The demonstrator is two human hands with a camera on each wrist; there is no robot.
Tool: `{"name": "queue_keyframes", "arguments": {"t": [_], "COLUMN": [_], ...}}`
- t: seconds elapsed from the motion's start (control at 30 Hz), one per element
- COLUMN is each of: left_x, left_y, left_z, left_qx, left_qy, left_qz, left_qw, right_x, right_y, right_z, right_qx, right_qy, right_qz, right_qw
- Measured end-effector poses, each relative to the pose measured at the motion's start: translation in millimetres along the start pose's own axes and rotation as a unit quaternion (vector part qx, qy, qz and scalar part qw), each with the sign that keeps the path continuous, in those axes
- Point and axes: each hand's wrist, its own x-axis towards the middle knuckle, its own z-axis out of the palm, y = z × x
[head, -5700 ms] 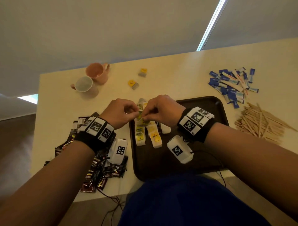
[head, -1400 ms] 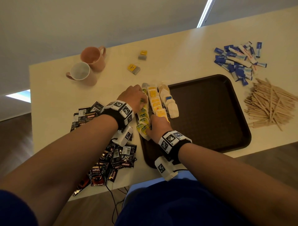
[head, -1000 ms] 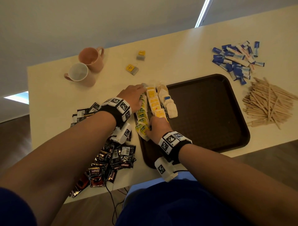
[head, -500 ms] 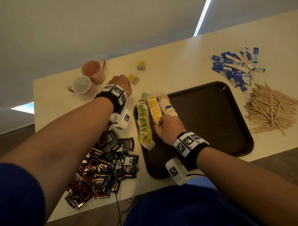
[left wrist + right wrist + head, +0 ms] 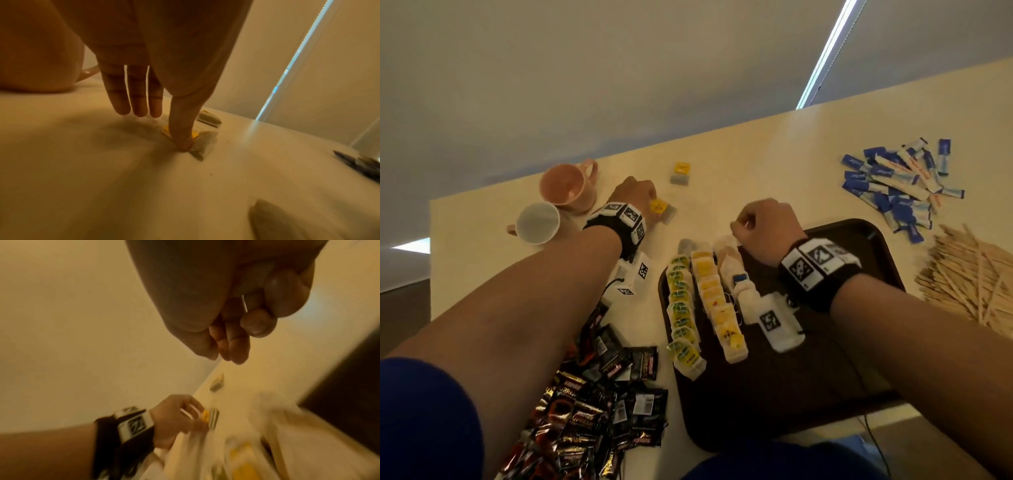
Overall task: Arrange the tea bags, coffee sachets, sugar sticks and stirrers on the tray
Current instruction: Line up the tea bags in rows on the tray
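You are gathering stray tea bags. Your left hand [image 5: 144, 91], fingers straight, presses 1 fingertip on a loose tea bag [image 5: 202, 144] at upper centre of the table [image 5: 739, 164]. Your right hand [image 5: 767, 228] hangs curled, seemingly empty, above the tray [image 5: 859, 236]. Next, pinch the bag and carry it to the rows.

Head camera looks down over the table [image 5: 739, 164]; both wrist cameras sit close, sharing the loose tea bag [image 5: 205, 144].
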Motion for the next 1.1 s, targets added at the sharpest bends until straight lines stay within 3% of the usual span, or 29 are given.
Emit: {"name": "queue_keyframes", "arguments": {"t": [0.23,0.47,0.7,0.87,0.93,1.03,1.1], "left_x": [-7.9,-26.4,-26.8,-24.4,-22.9,-22.8,-26.6], "left_y": [-6.8,-17.0,-28.5,-28.8,-26.0,-21.3,-20.4], "left_z": [6.2,0.4,5.2,5.2,3.3,-3.6,-8.2], "left_qx": [-0.137,-0.216,-0.304,-0.396,-0.445,-0.551,-0.581], "left_qy": [0.020,0.079,0.067,0.054,0.050,0.034,0.014], "left_qz": [-0.016,0.048,0.021,-0.032,-0.056,-0.105,-0.108], "left_qw": [0.990,0.972,0.950,0.916,0.892,0.827,0.806], "right_x": [127.2,191.5,202.5,182.7,167.2,139.7,120.9], "right_y": [-48.1,-68.4,-71.3,-69.1,-72.1,-77.0,-79.2], "right_z": [-9.5,35.9,54.8,36.9,23.9,6.6,0.2], "right_qx": [-0.115,-0.197,-0.224,-0.168,-0.123,-0.040,0.011], "right_qy": [-0.024,-0.109,-0.099,-0.099,-0.071,-0.037,-0.032], "right_qz": [-0.101,-0.084,-0.083,-0.115,-0.148,-0.209,-0.240], "right_qw": [0.988,0.971,0.966,0.974,0.979,0.976,0.970]}}
